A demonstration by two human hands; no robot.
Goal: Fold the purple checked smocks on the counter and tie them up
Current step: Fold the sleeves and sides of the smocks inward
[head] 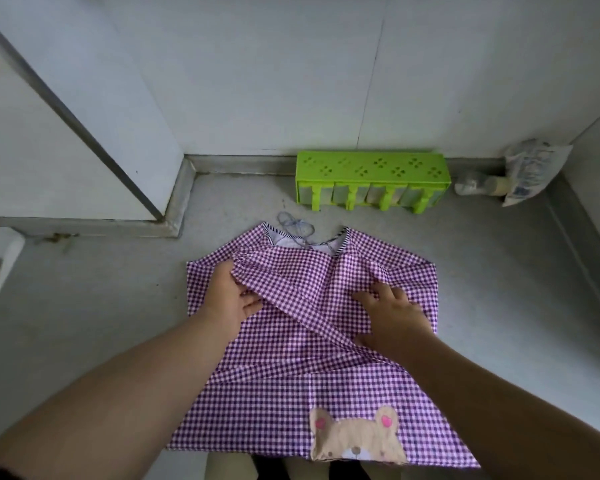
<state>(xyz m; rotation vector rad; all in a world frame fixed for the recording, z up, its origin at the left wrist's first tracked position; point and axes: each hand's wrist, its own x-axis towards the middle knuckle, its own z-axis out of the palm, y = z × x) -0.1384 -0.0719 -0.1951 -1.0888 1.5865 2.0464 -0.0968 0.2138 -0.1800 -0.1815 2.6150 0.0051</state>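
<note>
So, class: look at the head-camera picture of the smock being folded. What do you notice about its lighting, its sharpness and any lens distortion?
Head view: the light is soft and even, with only faint shadows under the hands and no glare on the counter; the wide lens bends the wall edges and stretches the forearms; the smock checks look sharp in the middle, while the bear patch at the lower edge looks slightly soft.

Soft, even, cool daylight fills the scene, with no glare; the bright green perforated plastic rack (pixel 373 180) casts only a faint shadow on the grey counter just in front of it; straight wall lines left of the rack bow from wide-angle distortion; the forearms nearest the camera look slightly soft.
</note>
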